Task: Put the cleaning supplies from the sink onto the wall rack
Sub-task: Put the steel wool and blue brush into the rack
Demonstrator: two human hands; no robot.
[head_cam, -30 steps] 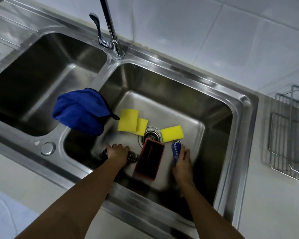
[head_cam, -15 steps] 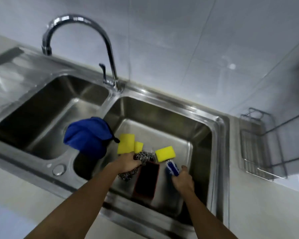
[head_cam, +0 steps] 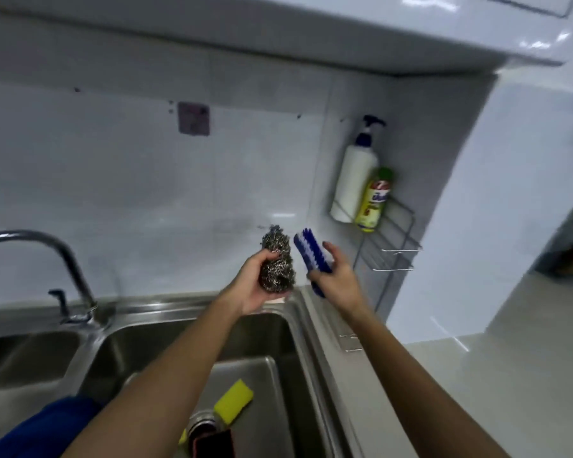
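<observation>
My left hand (head_cam: 257,287) is raised above the sink's back right corner, gripping a steel wool scourer (head_cam: 276,261). My right hand (head_cam: 336,276) holds a blue and white scrub brush (head_cam: 311,257) just to the scourer's right. The wire wall rack (head_cam: 392,241) hangs on the tiled wall to the right of both hands, a short way off. Down in the right sink basin (head_cam: 268,332) lie a yellow sponge (head_cam: 234,400) and a dark red-edged pad (head_cam: 214,444) by the drain. A blue cloth (head_cam: 47,421) hangs over the divider at bottom left.
A white pump bottle (head_cam: 354,180) and a yellow-green dish soap bottle (head_cam: 374,201) stand in the rack's upper tier. The faucet (head_cam: 47,259) arches at the left. A pale countertop (head_cam: 497,385) runs to the right of the sink, with a cabinet overhead.
Both hands have lifted out of the basin, the left with the scourer and the right with the brush, up toward the rack. The view has tilted up to the wall.
</observation>
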